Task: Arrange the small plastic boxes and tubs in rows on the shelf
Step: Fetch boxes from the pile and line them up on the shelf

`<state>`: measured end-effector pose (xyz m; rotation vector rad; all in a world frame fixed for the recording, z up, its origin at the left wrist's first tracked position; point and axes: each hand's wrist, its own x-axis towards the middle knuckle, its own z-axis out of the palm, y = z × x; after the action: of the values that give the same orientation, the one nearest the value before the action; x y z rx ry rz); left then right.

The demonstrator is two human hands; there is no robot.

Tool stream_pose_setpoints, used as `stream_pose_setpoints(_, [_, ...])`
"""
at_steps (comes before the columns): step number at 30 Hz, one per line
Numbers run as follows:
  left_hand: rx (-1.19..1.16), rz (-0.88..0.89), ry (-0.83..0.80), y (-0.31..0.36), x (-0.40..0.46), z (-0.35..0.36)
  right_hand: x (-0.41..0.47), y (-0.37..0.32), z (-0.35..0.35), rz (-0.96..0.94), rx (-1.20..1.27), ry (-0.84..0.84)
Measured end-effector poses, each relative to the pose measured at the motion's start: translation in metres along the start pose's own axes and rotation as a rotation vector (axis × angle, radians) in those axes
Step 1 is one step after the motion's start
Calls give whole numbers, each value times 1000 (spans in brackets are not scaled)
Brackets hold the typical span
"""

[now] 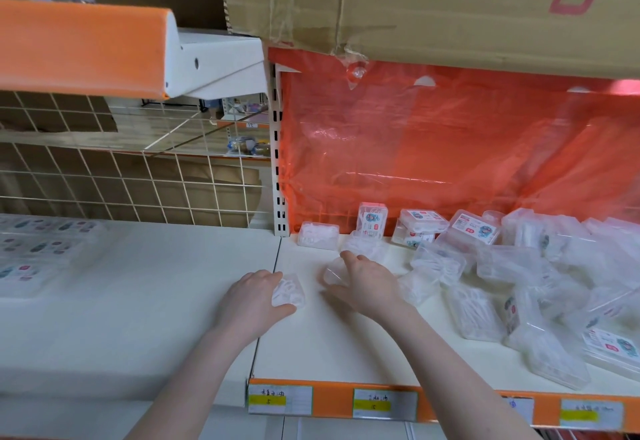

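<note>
My left hand [254, 297] grips a small clear plastic box [290, 290] on the white shelf [332, 342], near its left edge. My right hand [367, 282] holds a clear round tub [331, 273] just to the right of that box. A loose heap of clear boxes [519, 277] filled with white picks spreads over the right half of the shelf. At the back stand a lone box [318, 235] by the upright post, an upright labelled box [372, 221] and a stacked labelled box [422, 221].
Orange plastic sheeting [450, 149] backs the shelf and a cardboard carton [450, 7] sits above. The orange front rail [332, 401] carries price labels. On the neighbouring left shelf lie flat packs [31, 256] before a wire grid [121, 176].
</note>
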<state>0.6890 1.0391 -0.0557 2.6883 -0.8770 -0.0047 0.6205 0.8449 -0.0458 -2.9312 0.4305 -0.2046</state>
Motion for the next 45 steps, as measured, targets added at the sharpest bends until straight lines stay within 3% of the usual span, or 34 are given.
stream_pose_setpoints(9, [15,1,10,-4,0,-5,6,-4,-10,122,206,13])
stream_pose_setpoints(23, [22,16,16,-8,-1,-1,-42,-1,-9,77,596,221])
stream_pose_setpoints(30, [41,33,-1,-10,-4,-1,-71,5,-6,101,606,252])
stream_pose_setpoints(35, [88,34,-51,-7,-1,-5,-72,4,-13,60,444,137])
stream_pose_setpoints(45, [62,-62,-15,-3,-21,-8,-57,-8,-20,-21,213,120])
